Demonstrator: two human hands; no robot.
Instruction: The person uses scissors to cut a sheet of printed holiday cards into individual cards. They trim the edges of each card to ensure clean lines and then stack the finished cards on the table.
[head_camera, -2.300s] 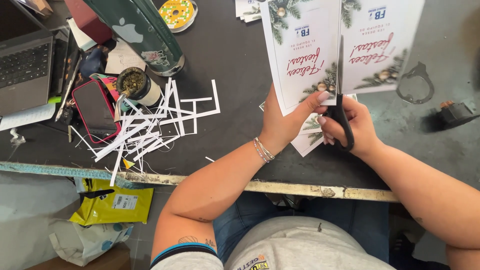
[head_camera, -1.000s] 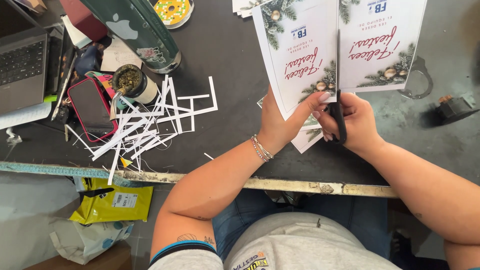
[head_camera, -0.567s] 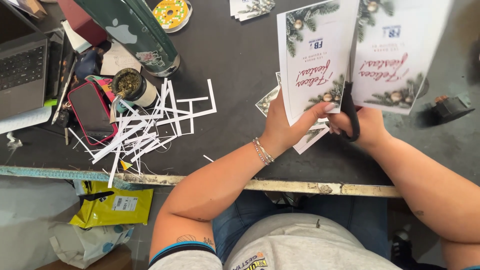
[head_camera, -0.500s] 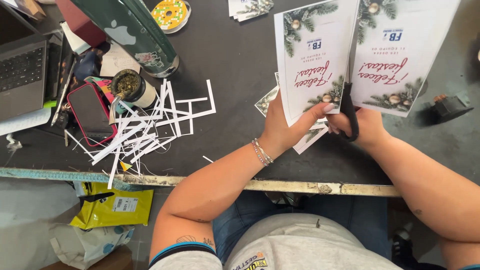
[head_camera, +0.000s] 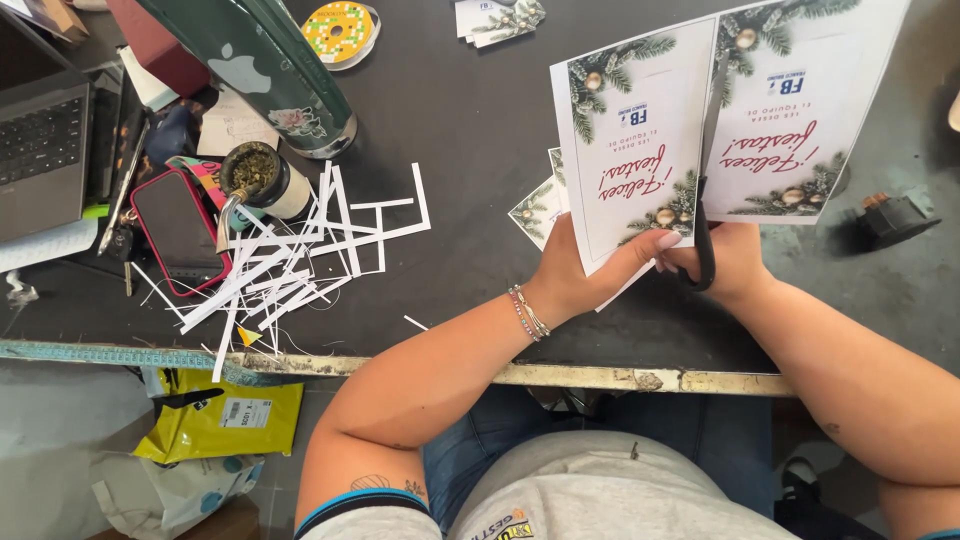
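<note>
My left hand pinches the lower edge of a white printed sheet with fir-branch and bauble pictures, held up over the dark table. My right hand grips black scissors whose blades run up through the sheet, between its left card and its right card. The two halves spread apart in a V above the cut. A few cut cards lie on the table under the sheet, partly hidden.
A heap of white paper strips lies left of centre, next to a cup with a metal straw, a phone in a red case, a laptop and a green flask. A tape roll is at the back.
The scissors have cut farther up the sheet and the two halves have spread apart. The sheet and both hands shifted slightly right.
</note>
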